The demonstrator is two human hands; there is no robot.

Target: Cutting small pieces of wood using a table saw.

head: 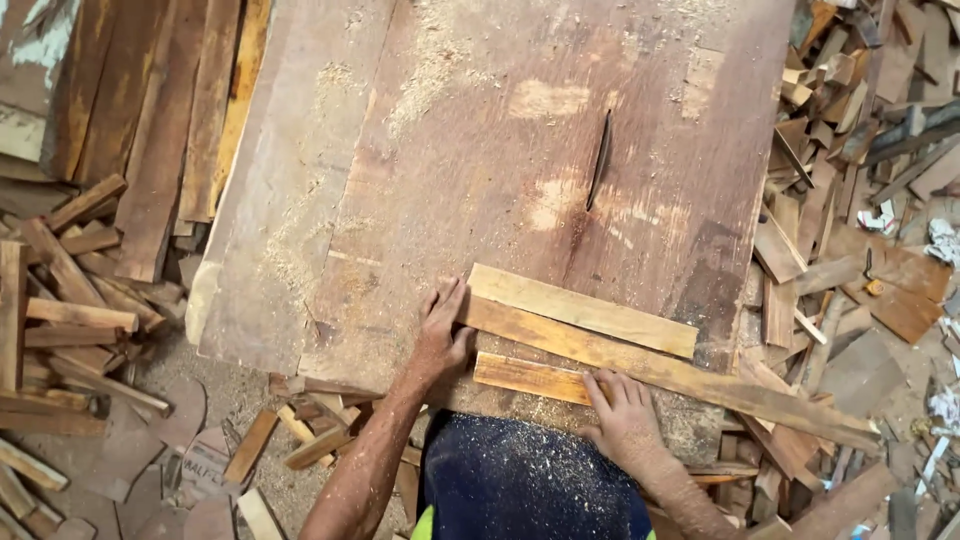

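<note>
Three wooden slats (580, 312) lie on the sawdusty tabletop (450, 150), near the saw blade (598, 160). Left hand (441, 335), fingers spread flat, presses their ends; right hand (622, 412), open, rests on the nearest slat (530, 378).

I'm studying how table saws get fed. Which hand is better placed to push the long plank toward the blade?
Probably the left hand: it already presses the end of the long brown wooden plank. The right hand rests on the short orange wooden strip.
</note>
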